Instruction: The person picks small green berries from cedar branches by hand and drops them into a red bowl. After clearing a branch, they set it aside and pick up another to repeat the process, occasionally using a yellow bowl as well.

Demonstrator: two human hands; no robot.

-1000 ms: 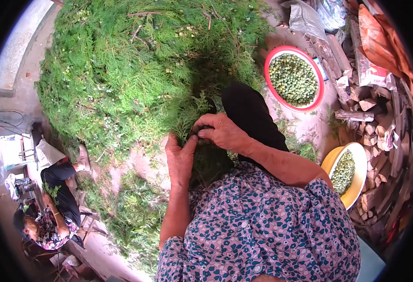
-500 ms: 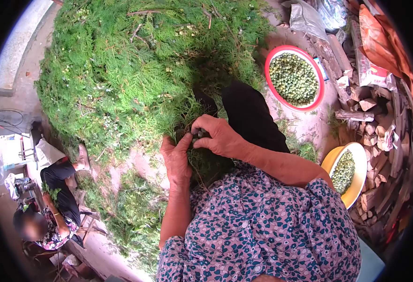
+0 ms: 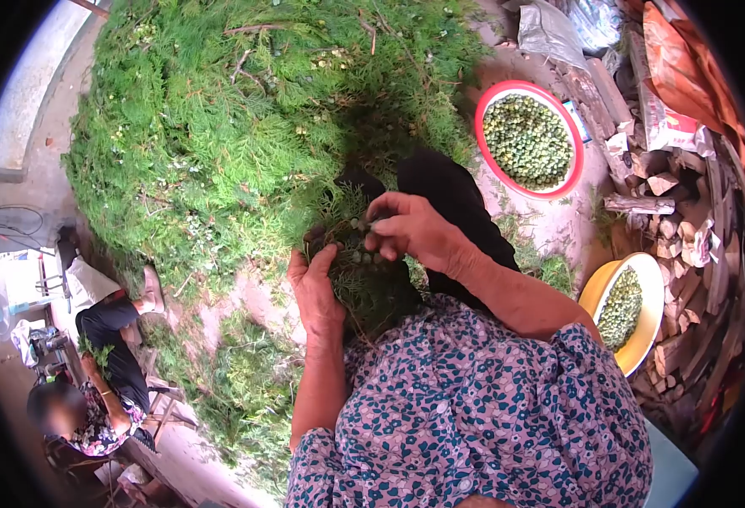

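Note:
My left hand point(image 3: 317, 295) is closed on a leafy evergreen branch point(image 3: 336, 212) over my lap, thumb against its stem. To the right of it, my right hand point(image 3: 419, 233) has its fingers curled among the branch's small round green cones point(image 3: 358, 254). At least one small cone seems to lie at the right fingertips, though the fingers partly cover it. Dark trousers point(image 3: 453, 203) lie beneath the hands. A big heap of cut evergreen branches point(image 3: 211, 144) fills the ground ahead and to the left.
A red-rimmed basin point(image 3: 481, 144) of green cones stands ahead on the right. Nearer is a yellow basin point(image 3: 594, 295) with more cones. Stacked firewood point(image 3: 673, 313) and sacks point(image 3: 550, 35) line the right side. Another person point(image 3: 105, 339) sits at the left holding a green sprig.
My right hand has moved slightly up and right, away from my left thumb, and its fingers have shifted. My left hand stays nearly in place on the branch.

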